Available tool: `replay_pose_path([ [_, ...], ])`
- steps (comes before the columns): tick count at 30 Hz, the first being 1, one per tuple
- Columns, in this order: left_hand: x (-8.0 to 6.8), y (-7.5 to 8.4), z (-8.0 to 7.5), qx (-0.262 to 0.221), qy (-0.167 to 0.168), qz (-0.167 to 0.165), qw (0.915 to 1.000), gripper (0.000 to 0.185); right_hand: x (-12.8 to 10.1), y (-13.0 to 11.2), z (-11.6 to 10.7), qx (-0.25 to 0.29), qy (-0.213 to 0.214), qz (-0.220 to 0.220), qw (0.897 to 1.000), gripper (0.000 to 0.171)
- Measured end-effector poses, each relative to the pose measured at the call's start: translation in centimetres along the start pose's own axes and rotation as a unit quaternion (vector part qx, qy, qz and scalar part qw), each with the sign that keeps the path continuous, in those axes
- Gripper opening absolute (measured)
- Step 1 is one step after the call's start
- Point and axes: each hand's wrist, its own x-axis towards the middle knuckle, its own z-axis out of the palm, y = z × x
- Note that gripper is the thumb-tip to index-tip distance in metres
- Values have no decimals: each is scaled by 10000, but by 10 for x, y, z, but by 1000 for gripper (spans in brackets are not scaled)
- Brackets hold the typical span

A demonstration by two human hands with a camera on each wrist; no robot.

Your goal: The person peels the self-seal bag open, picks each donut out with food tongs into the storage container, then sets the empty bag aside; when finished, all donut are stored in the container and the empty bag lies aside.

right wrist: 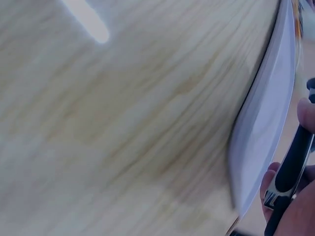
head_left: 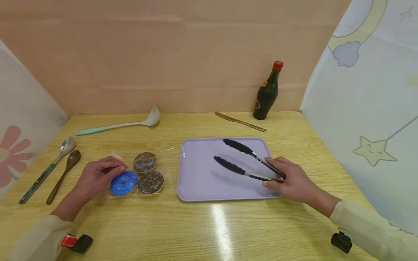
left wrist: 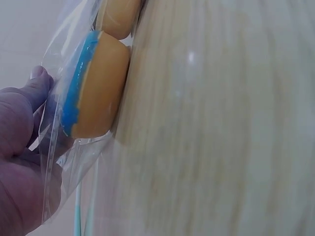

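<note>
My left hand (head_left: 99,177) pinches the edge of a clear plastic bag (head_left: 168,168), its thumb and fingers at the film in the left wrist view. In the bag lie a blue-iced doughnut (head_left: 123,183) and two chocolate-iced doughnuts, one farther back (head_left: 144,162) and one in front (head_left: 151,182). Over the right part of a lilac tray (head_left: 196,174), my right hand (head_left: 292,179) grips black-tipped metal tongs (head_left: 258,159) by the handle end. The tongs' arms are spread, pointing left, with nothing between them. Only their handles (right wrist: 295,152) show in the right wrist view.
Left of the bag lie a metal spoon (head_left: 45,174) and a wooden spoon (head_left: 65,174). A ladle (head_left: 130,124) and a bronze-coloured knife (head_left: 241,122) lie along the back. A dark green bottle (head_left: 267,96) with a red cap stands at the back right, before the backdrop.
</note>
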Motion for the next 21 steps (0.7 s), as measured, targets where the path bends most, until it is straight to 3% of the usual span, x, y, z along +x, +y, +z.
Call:
replay_pose_path([
  [6, 0, -2, 0, -240, -34, 141, 9996, 12, 19, -23, 16, 89, -637, -471, 9968, 59],
  [13, 0, -1, 1, -239, -53, -6, 9997, 11, 41, -45, 28, -79, -815, -969, 9919, 60],
  [21, 1, 0, 0, -191, -61, 10, 9998, 8, 71, -67, 32, -474, -1220, -1102, 9852, 59],
])
